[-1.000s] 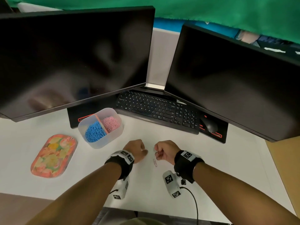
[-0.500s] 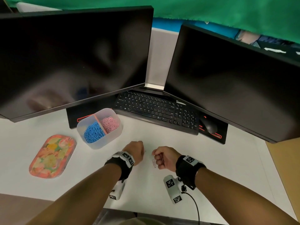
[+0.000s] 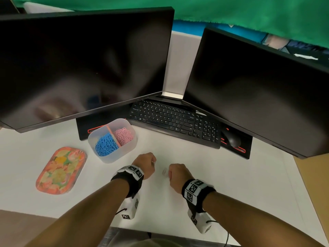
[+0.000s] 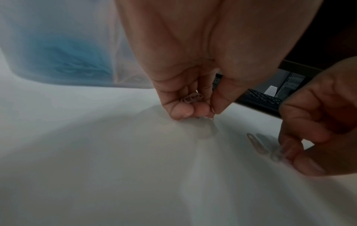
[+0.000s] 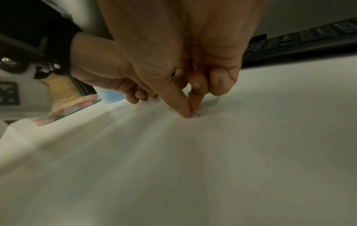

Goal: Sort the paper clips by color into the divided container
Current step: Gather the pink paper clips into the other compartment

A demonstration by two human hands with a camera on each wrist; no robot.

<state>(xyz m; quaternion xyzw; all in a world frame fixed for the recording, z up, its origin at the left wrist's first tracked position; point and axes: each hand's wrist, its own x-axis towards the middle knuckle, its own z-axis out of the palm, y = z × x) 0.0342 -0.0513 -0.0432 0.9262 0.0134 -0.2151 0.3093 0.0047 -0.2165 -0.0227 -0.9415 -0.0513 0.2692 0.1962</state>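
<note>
A translucent divided container stands left of my hands, with blue paper clips in its left compartment and pink paper clips in its right. My left hand rests knuckles-up on the white table; the left wrist view shows pink clips held in its curled fingers, whose tips touch the table. My right hand is just to the right. Its thumb and forefinger pinch a pink clip lying on the table, seen blurred from the head.
A flowered oval tray lies at the left. A black keyboard and mouse sit behind my hands, under two dark monitors. The table's front edge is close below my wrists.
My right hand has come down toward the table and closed its thumb and forefinger on the loose pink clip. The left hand has barely moved.
</note>
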